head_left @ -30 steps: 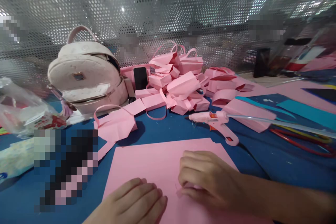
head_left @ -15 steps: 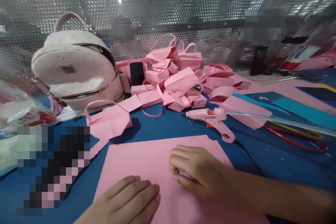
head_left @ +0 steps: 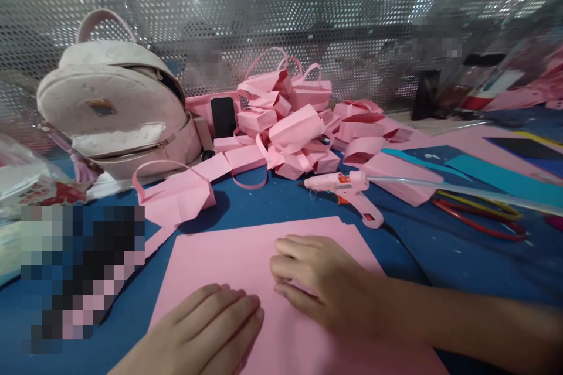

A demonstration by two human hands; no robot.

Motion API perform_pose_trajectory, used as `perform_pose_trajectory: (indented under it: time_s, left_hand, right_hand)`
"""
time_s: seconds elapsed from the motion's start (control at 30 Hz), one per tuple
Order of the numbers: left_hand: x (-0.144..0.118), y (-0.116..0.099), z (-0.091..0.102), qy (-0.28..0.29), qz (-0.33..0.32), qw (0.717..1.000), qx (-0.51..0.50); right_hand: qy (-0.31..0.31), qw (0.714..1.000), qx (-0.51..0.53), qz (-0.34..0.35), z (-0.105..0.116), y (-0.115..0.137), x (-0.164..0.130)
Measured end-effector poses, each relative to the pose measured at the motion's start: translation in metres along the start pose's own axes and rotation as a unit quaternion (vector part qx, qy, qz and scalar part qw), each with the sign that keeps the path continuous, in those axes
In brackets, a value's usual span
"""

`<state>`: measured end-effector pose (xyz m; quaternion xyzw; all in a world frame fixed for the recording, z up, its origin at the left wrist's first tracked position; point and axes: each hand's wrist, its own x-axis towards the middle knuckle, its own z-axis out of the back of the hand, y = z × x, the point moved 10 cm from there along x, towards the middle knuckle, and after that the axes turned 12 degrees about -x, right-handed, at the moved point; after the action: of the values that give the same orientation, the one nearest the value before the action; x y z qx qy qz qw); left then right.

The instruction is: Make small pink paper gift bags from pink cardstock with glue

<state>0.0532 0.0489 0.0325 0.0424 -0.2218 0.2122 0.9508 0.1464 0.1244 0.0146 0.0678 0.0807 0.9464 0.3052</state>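
Observation:
Large pink paper sheets (head_left: 206,261) lie stacked in front of me, their edges slightly offset at the far right corner. My left hand (head_left: 215,322) rests flat on the near left part of the top sheet, fingers stretched out side by side. To its right, my right hand (head_left: 314,281) presses on the paper with its fingers curled in; pink paper shows through the gap under the fingers, and nothing held is visible. Beyond the right hand lies a pink glue gun (head_left: 347,187) with a clear glue stick in its back.
Behind the sheets are a heap of folded pink paper bags (head_left: 294,129), a phone (head_left: 223,117) and a white backpack (head_left: 118,111). One handled paper bag (head_left: 176,196) lies nearer left. Blue paper strips (head_left: 488,176) and red-handled scissors (head_left: 479,220) are at right. A perforated metal panel (head_left: 308,6) stands behind.
My right hand has slid slightly left and away from me on the paper, its fingers still curled. The left hand stays flat. The whole view has shifted a little.

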Motion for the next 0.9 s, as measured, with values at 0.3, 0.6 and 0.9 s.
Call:
perform_pose_trajectory:
  time_s: [0.3, 0.6, 0.9]
  left_hand:
    - [-0.006, 0.002, -0.029, -0.002, 0.020, 1.000, -0.001]
    - [-0.003, 0.000, -0.025, -0.011, 0.029, 0.999, 0.007]
    - [-0.002, -0.001, -0.026, -0.017, 0.020, 1.000, -0.003]
  right_hand:
    - [-0.014, 1.000, -0.026, 0.002, -0.001, 0.003, -0.002]
    - [-0.061, 0.998, -0.022, -0.010, 0.001, -0.001, -0.008]
    - [-0.077, 0.995, -0.065, -0.018, 0.004, -0.008, -0.017]
